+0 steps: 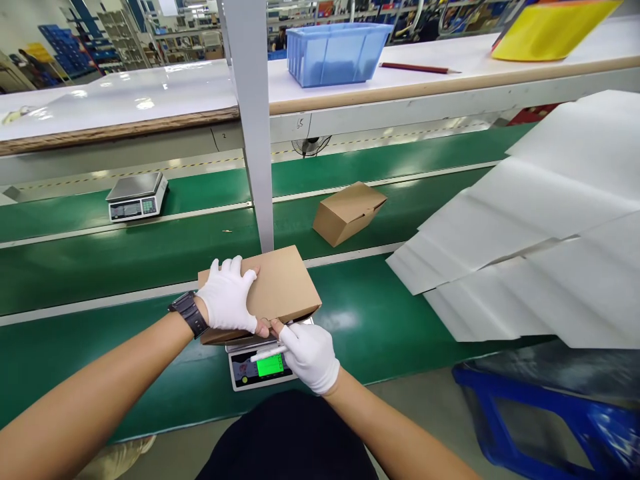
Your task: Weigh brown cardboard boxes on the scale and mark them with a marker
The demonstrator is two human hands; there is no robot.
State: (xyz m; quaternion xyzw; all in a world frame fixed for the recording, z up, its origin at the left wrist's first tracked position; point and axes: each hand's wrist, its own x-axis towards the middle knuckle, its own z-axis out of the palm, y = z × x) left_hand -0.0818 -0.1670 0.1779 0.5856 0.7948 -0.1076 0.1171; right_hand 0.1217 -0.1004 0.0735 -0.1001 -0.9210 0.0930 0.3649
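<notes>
A brown cardboard box (283,283) with its lid down rests on a digital scale (240,375) whose display glows green. Across the box's left side lies my left hand (230,297), in a white glove with bare fingertips; its fingers are spread over the lid and its thumb grips the front edge. My right hand (311,353), gloved the same way, is closed around a slim white pen (269,352). Its fingertips touch the front edge of the lid beside my left thumb. The box covers most of the scale's plate.
Another closed cardboard box (347,212) sits on the green conveyor (200,257) beyond. A second scale (137,195) stands at left. White foam sheets (525,227) spread over the right side. A metal post (255,120) rises behind the box; a blue bin (335,57) is on the shelf.
</notes>
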